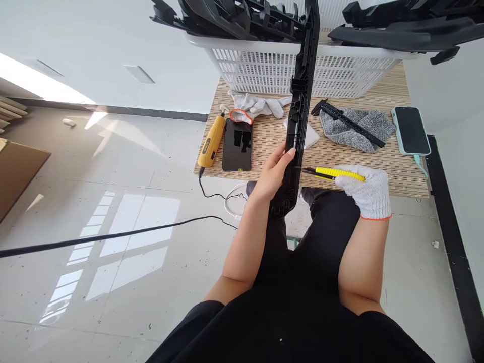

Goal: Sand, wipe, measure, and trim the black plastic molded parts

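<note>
My bare left hand [274, 171] grips the lower end of a long black plastic part [300, 106], which stands nearly upright over the table's front edge. My right hand [368, 189], in a white knit glove with an orange cuff, holds a yellow-handled tool [336, 174]. The tool's dark tip points left and touches the black part's right side just below my left thumb.
A wooden table [401, 174] carries a yellow rotary tool [212, 141], a dark phone [237, 145], loose gloves [257, 107], a black caliper [346, 121] on grey cloth and a second phone [411, 130]. White baskets [264, 63] hold more black parts. A black cable [113, 234] crosses the floor.
</note>
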Available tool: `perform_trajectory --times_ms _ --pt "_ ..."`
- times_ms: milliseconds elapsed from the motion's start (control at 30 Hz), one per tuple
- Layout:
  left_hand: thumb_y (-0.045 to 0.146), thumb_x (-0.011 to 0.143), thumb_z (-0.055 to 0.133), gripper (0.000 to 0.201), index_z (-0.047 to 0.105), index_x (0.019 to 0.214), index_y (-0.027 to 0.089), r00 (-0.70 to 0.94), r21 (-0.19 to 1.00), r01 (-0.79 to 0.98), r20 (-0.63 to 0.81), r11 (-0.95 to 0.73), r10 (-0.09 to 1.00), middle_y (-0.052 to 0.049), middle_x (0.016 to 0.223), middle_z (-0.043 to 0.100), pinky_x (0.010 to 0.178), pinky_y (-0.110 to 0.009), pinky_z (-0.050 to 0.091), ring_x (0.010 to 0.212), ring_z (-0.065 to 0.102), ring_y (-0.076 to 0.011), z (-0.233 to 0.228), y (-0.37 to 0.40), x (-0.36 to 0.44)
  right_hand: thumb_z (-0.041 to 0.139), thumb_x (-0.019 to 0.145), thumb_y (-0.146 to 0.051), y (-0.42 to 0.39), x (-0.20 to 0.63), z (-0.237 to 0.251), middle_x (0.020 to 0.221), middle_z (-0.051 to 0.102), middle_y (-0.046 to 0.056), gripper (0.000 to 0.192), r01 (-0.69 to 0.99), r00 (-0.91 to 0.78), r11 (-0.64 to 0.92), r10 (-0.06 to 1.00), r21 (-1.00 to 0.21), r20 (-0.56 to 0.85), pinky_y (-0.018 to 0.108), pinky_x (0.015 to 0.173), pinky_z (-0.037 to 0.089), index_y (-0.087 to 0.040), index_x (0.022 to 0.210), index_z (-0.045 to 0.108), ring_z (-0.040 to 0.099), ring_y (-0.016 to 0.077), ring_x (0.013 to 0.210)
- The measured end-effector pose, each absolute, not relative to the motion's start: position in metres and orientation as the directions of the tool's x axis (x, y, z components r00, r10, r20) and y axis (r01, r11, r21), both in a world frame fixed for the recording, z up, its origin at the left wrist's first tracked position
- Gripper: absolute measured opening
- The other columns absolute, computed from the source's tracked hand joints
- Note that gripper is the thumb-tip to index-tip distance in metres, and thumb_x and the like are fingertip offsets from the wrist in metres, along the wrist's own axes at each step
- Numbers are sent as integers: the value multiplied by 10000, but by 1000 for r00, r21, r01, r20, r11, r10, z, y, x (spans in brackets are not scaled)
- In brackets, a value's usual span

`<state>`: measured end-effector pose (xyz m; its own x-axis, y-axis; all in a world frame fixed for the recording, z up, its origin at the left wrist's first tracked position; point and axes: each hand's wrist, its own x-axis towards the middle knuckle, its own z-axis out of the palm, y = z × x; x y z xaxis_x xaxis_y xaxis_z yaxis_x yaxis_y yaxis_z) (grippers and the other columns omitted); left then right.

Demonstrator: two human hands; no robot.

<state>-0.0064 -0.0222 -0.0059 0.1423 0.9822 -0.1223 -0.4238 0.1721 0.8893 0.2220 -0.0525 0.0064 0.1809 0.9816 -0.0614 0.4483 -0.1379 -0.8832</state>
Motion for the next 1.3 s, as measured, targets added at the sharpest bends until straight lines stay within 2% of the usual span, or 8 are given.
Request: perform_trajectory --times_ms 367,667,767,900,1000,1100,1233,1300 --pt "349 953 603 291 693 1209 246 102 872 -443 -184 210 978 -14 1226 723 1138 -361 449 1332 570 -228 -2 -23 -4 816 680 -432 -51 222 2 638 652 31 344 442 242 -156 969 -883 -50 249 445 386 -209 942 818 505 121 502" --pt "349 953 605 280 690 1199 243 98 862 -450 -212 234 972 -5 1228 720 1138 -356 448 1326 574 -221 -1 -24 -4 796 675 -363 -52 219 8 633 646 15 376 424 213 -203 970 -883 -121 234 439 351 -144 980 806 447 80 477" --pt "340 952 604 268 692 1186 242 94 860 -454 -211 231 973 -7 1213 726 1135 -349 451 1313 585 -216 -2 -24 -4 776 691 -365 -51 219 10 588 613 1 364 377 277 -205 955 -903 -101 231 428 343 -134 971 803 436 77 462" --pt "342 949 608 258 694 1172 246 84 860 -452 -222 236 971 -11 1167 739 1116 -344 473 1304 593 -217 -2 -23 -4 794 671 -339 -52 218 13 578 616 -1 348 417 191 -210 971 -884 -141 221 431 346 -139 956 807 441 74 468" --pt "351 947 610 256 697 1165 251 86 862 -446 -226 240 970 -12 1130 745 1089 -346 499 1273 616 -219 -2 -23 -5 779 694 -359 -52 219 13 575 619 1 339 379 250 -202 962 -903 -110 224 430 351 -138 949 804 443 77 466" --pt "348 951 605 257 697 1170 252 93 860 -451 -220 238 971 -9 1128 742 1075 -348 510 1248 632 -215 -2 -23 -5 803 671 -329 -52 219 12 575 618 2 343 390 178 -206 973 -897 -147 221 424 345 -121 944 800 437 74 467" --pt "357 960 594 283 681 1209 254 86 870 -431 -225 240 971 -1 1131 739 1059 -359 521 1234 637 -217 -2 -23 -5 794 685 -339 -52 219 14 610 640 9 360 356 232 -213 963 -910 -135 219 417 339 -121 971 798 431 67 454" --pt "365 962 590 293 672 1221 254 89 874 -420 -228 244 970 -4 1128 737 1047 -361 527 1224 642 -220 -3 -24 -5 820 663 -344 -52 219 14 662 667 20 374 378 168 -210 973 -902 -156 221 429 354 -121 962 801 437 63 464"
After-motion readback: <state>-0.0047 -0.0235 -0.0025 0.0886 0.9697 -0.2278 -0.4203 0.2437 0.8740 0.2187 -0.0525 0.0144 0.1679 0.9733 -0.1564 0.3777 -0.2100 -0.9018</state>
